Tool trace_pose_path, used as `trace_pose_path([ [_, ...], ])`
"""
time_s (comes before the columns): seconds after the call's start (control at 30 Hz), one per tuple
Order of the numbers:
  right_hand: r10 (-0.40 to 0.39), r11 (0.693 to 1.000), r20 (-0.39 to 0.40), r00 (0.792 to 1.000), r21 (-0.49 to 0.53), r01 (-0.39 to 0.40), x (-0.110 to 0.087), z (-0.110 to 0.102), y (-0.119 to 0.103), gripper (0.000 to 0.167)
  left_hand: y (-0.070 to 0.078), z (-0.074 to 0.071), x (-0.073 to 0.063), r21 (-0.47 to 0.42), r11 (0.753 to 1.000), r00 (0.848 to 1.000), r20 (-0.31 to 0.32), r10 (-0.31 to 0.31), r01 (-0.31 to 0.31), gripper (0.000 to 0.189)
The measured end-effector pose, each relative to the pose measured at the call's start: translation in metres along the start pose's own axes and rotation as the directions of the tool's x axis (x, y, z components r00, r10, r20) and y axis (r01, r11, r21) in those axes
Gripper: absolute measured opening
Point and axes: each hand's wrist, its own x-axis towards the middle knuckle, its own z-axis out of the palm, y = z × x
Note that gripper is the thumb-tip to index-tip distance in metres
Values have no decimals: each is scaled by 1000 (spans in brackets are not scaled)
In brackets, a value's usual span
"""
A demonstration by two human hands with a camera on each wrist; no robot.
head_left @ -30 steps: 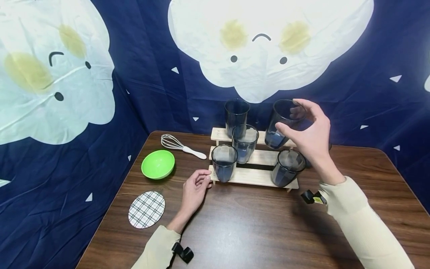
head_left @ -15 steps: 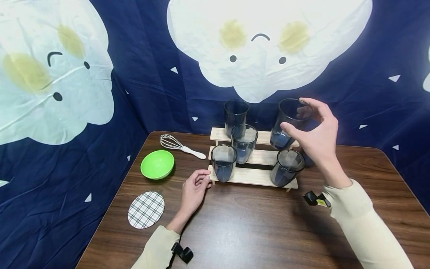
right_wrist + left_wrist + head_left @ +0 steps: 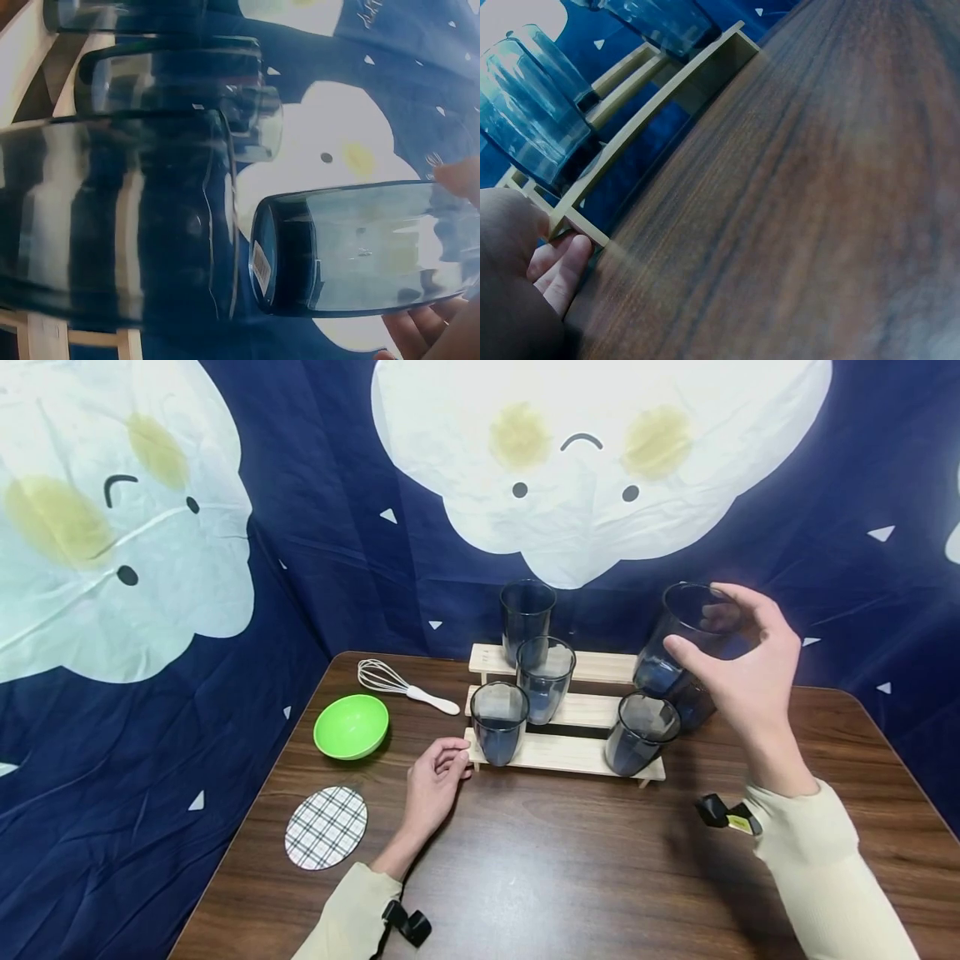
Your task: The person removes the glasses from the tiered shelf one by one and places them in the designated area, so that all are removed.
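Observation:
My right hand (image 3: 757, 681) grips a tinted blue drinking glass (image 3: 662, 652) near its rim, thumb on one side and fingers on the other. The glass is tilted, at the right end of a three-step wooden rack (image 3: 562, 752). In the right wrist view, the sticker on the bottom of this glass (image 3: 360, 251) shows. My left hand (image 3: 435, 785) pinches the rack's front left corner, with fingers at the leg in the left wrist view. Glasses stand on the rack at front left (image 3: 498, 727), middle (image 3: 546, 685), back left (image 3: 525, 618) and front right (image 3: 642, 739).
Another dark glass (image 3: 696, 706), partly hidden, is beyond the front right one. To the left lie a white whisk (image 3: 420, 695), a green bowl (image 3: 351, 727) and a checked round mat (image 3: 327, 828) on the wooden table (image 3: 555, 877). A dark blue patterned cloth (image 3: 315, 543) hangs behind.
My right hand has carried the glass rightward from above the back step to the rack's right end, tilting it more. The left hand has stayed on the rack's corner.

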Motion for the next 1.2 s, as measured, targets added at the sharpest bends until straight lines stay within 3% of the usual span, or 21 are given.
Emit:
trace_pose_path([
  [0.63, 18, 999, -106, 994, -25, -21, -6, -34, 9, 68, 0, -1, 0, -13, 1000, 1000, 3, -5, 5, 14],
  [0.9, 117, 993, -167, 979, 17, -116, -10, -45, 12, 66, 0, 0, 1, 0, 1000, 1000, 8, -6, 6, 14],
  [1.2, 166, 984, -206, 964, -25, -175, -14, -58, 18, 67, -2, -1, 1, 7, 1000, 1000, 0, -4, 4, 14],
])
